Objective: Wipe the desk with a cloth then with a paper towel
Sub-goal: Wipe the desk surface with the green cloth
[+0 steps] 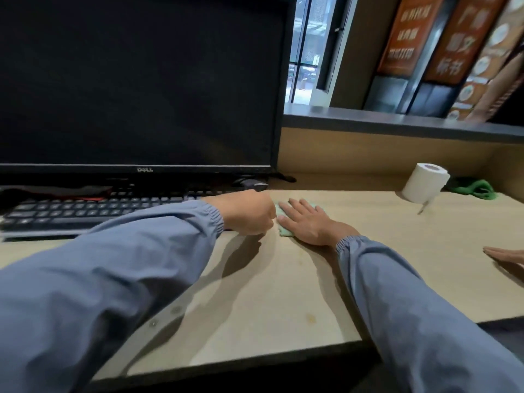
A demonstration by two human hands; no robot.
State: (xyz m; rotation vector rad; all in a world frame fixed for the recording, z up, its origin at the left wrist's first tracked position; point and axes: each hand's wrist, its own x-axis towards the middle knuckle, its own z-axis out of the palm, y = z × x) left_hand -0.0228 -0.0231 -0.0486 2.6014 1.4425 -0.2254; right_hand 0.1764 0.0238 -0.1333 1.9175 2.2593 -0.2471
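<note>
Cloth (283, 222) on desk (283, 293), right of keyboard (85, 211).

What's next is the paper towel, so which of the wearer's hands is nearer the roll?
Right. The right hand presses the cloth, left of the paper roll; the left hand, fisted by the keyboard, is farther left.

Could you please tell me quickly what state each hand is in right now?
Left hand: curled shut, nothing visibly held.
Right hand: open, pressing flat on the green cloth.
</note>
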